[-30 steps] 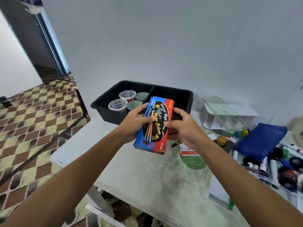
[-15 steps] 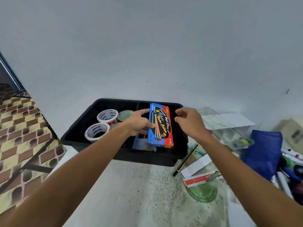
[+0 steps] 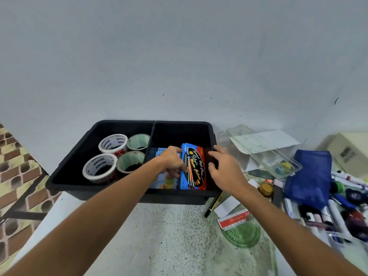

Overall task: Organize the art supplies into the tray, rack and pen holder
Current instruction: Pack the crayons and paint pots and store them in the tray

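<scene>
A black two-compartment tray (image 3: 123, 122) stands against the wall. In its right compartment lies a blue and red coloured-pencil box (image 3: 196, 168), on top of another blue box (image 3: 159, 151). My left hand (image 3: 172, 160) holds the pencil box by its left edge, thumb on its top. My right hand (image 3: 225, 170) hovers at the box's right side by the tray's rim, fingers relaxed and off the box. Tape rolls (image 3: 99, 168) fill the left compartment.
A clear plastic rack (image 3: 264, 154) sits right of the tray. Further right are a blue pouch (image 3: 310, 176), a yellow paint pot (image 3: 265, 188) and several markers (image 3: 346, 180). A pencil (image 3: 214, 202), red ruler (image 3: 235, 217) and green protractor (image 3: 243, 234) lie on the speckled table.
Both hands carried the pencil box from above the table into the tray's right compartment and lowered it flat. My right hand has let go of it.
</scene>
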A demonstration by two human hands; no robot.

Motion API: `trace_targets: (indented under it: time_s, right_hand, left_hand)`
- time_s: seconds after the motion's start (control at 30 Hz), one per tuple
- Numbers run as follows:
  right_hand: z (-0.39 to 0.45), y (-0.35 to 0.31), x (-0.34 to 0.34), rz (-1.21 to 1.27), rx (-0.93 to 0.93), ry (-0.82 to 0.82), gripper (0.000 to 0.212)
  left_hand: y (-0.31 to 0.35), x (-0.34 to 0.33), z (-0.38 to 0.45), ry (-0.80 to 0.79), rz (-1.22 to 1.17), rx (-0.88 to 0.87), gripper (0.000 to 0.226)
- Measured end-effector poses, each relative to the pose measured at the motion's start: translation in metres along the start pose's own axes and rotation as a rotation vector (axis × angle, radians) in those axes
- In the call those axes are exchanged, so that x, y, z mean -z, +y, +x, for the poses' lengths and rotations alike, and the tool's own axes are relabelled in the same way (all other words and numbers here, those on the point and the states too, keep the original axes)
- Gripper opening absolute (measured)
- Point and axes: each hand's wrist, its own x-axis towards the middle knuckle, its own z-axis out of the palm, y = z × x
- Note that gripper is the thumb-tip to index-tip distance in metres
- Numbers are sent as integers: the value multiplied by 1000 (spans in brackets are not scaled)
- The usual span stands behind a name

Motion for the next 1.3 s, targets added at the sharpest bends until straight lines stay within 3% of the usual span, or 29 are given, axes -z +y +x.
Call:
trace_targets:
  time_s: [0.2, 0.4, 0.5, 0.57, 0.7, 1.03, 1.2, 1.3]
  right_hand:
    - [-2, 3, 0, -19, 31, 12, 42]
    - [-4, 5, 5, -84, 89, -23, 44]
    - [-3, 8, 18, -150, 134, -129, 48]
    - [-3, 13, 33, -153, 148, -193, 48]
    - [-13, 29, 74, -120, 163, -125, 46]
    - [-117, 146, 208, -174, -20, 100, 46]
    - [-188, 216, 257, -211, -147, 192, 42]
    - [-221, 254, 280, -216, -197, 219, 41]
  left_hand:
    - [0, -2, -2, 46, 172, -6, 72]
    - [2, -6, 0, 140, 562, -63, 68]
    - [9, -6, 2, 206, 705, -206, 70]
    - [24, -6, -3, 283, 692, -362, 57]
    - [65, -18, -19, 347, 583, -621, 41]
    - [155, -176, -54, 171, 671, -985, 38]
    - [186, -280, -75, 17, 671, -1015, 51]
    - [203, -333, -77, -46, 696, -1032, 46]
